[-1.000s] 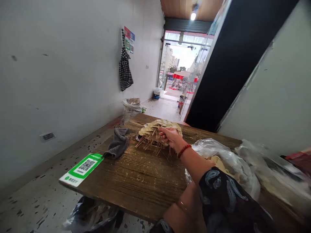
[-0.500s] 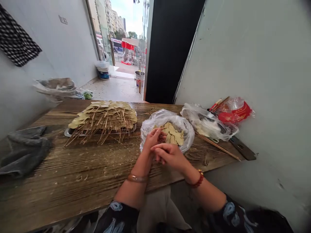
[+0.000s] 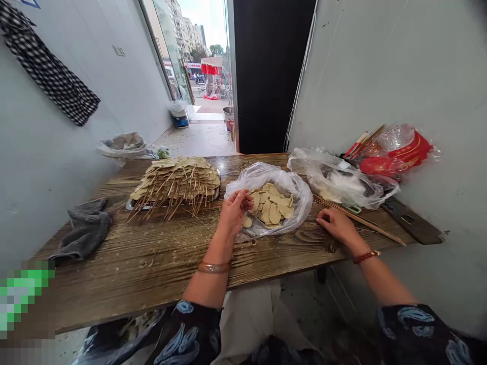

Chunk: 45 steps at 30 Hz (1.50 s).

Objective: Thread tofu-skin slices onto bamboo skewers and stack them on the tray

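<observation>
My left hand (image 3: 236, 207) is closed at the left rim of a clear plastic bag (image 3: 300, 213), its fingertips pinched on a pale yellow slice (image 3: 255, 203). More thin, round slices (image 3: 274, 209) lie heaped in the open bag, and one rests near its lower left edge. Right of the bag, my right hand (image 3: 338, 226) hovers low over the table with thumb and fingers together; whatever is between them is too small to make out. Just beyond it lies a bundle of thin wooden skewers (image 3: 365, 220). At left, a metal tray (image 3: 131, 205) carries a tall stack of skewered slices (image 3: 178, 177).
On the wooden table (image 3: 152, 274) a grey cloth (image 3: 85, 228) lies at left. Behind the skewers are another plastic bag (image 3: 338, 177), a red package (image 3: 403, 154) and a dark flat board-like object (image 3: 414, 223). A wall closes the right side; an open doorway lies ahead.
My right hand has moved away from my left, out to the right beside the skewers. The left stays at the bag. The view has shifted a little, uncovering more slices.
</observation>
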Motion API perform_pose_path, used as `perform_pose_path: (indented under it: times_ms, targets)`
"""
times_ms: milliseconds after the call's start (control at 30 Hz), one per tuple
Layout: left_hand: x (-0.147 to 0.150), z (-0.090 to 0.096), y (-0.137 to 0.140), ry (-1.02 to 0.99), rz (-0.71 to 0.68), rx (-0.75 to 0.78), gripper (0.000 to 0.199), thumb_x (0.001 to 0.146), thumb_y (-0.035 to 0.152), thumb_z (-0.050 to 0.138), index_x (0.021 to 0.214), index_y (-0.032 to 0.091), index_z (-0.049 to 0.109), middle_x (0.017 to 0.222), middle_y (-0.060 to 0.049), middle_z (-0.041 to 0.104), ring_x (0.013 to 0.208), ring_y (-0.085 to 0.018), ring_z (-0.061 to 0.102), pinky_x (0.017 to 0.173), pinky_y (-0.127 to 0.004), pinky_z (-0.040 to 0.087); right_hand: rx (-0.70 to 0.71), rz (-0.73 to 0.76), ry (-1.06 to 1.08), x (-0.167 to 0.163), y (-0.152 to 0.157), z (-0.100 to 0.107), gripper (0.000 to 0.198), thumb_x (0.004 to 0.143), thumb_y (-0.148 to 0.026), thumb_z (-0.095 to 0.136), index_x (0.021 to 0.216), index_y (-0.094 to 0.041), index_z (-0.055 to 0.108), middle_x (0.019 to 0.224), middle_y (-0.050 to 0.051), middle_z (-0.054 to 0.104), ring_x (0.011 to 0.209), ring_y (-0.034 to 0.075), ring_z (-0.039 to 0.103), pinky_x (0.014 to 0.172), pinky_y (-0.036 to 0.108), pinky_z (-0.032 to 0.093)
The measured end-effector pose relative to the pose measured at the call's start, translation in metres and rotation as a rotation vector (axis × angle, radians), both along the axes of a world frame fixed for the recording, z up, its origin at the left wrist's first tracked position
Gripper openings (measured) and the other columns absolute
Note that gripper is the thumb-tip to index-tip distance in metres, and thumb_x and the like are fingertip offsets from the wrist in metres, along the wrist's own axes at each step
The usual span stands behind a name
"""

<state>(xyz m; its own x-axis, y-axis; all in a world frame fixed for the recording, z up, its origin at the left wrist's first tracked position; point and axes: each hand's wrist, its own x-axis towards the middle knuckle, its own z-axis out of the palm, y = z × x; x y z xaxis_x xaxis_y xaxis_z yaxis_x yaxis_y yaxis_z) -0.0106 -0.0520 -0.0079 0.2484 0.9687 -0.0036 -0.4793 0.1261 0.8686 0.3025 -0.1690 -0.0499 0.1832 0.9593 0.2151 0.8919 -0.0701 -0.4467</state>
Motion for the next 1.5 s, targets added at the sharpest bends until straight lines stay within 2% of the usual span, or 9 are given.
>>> perform_pose_path:
  times_ms: [167, 333, 500, 700, 833, 933, 1200, 1400, 1500]
  targets:
    - [0.001, -0.001, 0.001, 0.049, 0.034, 0.031, 0.04, 0.066, 0.043, 0.074, 0.091, 0.014, 0.062, 0.071, -0.002, 0.066, 0.057, -0.009, 0.059, 0.057, -0.022, 0.045, -0.065, 0.085, -0.158, 0.003, -0.006, -0.003, 0.016, 0.084, -0.026, 0.054, 0.073, -0.019, 0.062, 0.075, 0.005, 0.06, 0.075, 0.02, 0.055, 0.069, 0.029, 0.036]
    - [0.006, -0.002, -0.001, 0.157, 0.08, 0.09, 0.04, 0.066, 0.046, 0.072, 0.09, 0.015, 0.062, 0.071, -0.002, 0.065, 0.055, -0.01, 0.057, 0.055, -0.022, 0.044, -0.098, 0.136, -0.269, -0.003, -0.023, -0.003, 0.016, 0.088, -0.025, 0.051, 0.077, -0.019, 0.061, 0.081, 0.008, 0.06, 0.079, 0.022, 0.055, 0.073, 0.031, 0.036]
    - [0.012, -0.007, -0.005, 0.417, 0.176, 0.319, 0.028, 0.074, 0.04, 0.066, 0.087, 0.016, 0.065, 0.072, -0.002, 0.065, 0.059, -0.011, 0.057, 0.059, -0.024, 0.044, -0.046, 0.115, -0.418, -0.005, -0.044, -0.01, 0.018, 0.093, -0.024, 0.044, 0.083, -0.017, 0.059, 0.084, 0.011, 0.06, 0.08, 0.024, 0.054, 0.074, 0.034, 0.037]
    - [0.016, -0.017, -0.005, 0.789, 0.213, 0.585, 0.022, 0.082, 0.034, 0.056, 0.091, 0.017, 0.067, 0.074, -0.003, 0.066, 0.064, -0.013, 0.057, 0.062, -0.024, 0.043, 0.066, 0.126, -0.173, 0.004, -0.048, -0.022, 0.017, 0.092, -0.027, 0.047, 0.082, -0.019, 0.058, 0.084, 0.007, 0.06, 0.079, 0.021, 0.055, 0.073, 0.032, 0.041]
    - [0.019, -0.021, -0.002, 0.889, 0.272, 0.65, 0.023, 0.084, 0.033, 0.051, 0.091, 0.017, 0.067, 0.074, -0.002, 0.065, 0.065, -0.013, 0.057, 0.064, -0.025, 0.043, 0.102, 0.133, -0.061, 0.008, -0.043, -0.022, 0.017, 0.091, -0.027, 0.049, 0.081, -0.019, 0.059, 0.079, 0.005, 0.059, 0.077, 0.02, 0.055, 0.07, 0.03, 0.042]
    - [0.022, -0.017, -0.004, 0.93, 0.291, 0.695, 0.024, 0.085, 0.033, 0.05, 0.093, 0.017, 0.066, 0.075, -0.002, 0.065, 0.067, -0.013, 0.057, 0.065, -0.025, 0.043, 0.079, 0.175, -0.114, 0.005, -0.042, -0.018, 0.017, 0.091, -0.027, 0.05, 0.079, -0.02, 0.06, 0.079, 0.005, 0.059, 0.076, 0.02, 0.055, 0.071, 0.03, 0.041]
    - [0.049, 0.012, -0.02, 1.189, 0.159, 0.891, 0.021, 0.087, 0.027, 0.049, 0.091, 0.017, 0.066, 0.087, -0.005, 0.067, 0.081, -0.016, 0.059, 0.075, -0.028, 0.045, 0.15, 0.249, -0.205, -0.018, -0.053, -0.019, 0.017, 0.093, -0.026, 0.047, 0.081, -0.02, 0.058, 0.084, 0.006, 0.06, 0.078, 0.021, 0.054, 0.073, 0.033, 0.04]
    - [0.085, 0.015, -0.025, 1.741, -0.016, 1.045, 0.024, 0.082, 0.033, 0.056, 0.094, 0.017, 0.069, 0.101, -0.011, 0.064, 0.101, -0.026, 0.055, 0.088, -0.037, 0.043, 0.193, 0.353, 0.04, -0.011, -0.057, -0.024, 0.018, 0.092, -0.028, 0.048, 0.081, -0.02, 0.061, 0.084, 0.006, 0.063, 0.079, 0.021, 0.058, 0.073, 0.034, 0.044]
    - [0.092, 0.014, -0.027, 1.892, -0.082, 1.048, 0.024, 0.079, 0.035, 0.06, 0.091, 0.016, 0.069, 0.105, -0.013, 0.061, 0.104, -0.027, 0.053, 0.088, -0.038, 0.044, 0.182, 0.428, 0.166, -0.005, -0.059, -0.028, 0.018, 0.091, -0.031, 0.051, 0.084, -0.022, 0.065, 0.085, 0.006, 0.064, 0.08, 0.021, 0.06, 0.073, 0.034, 0.046]
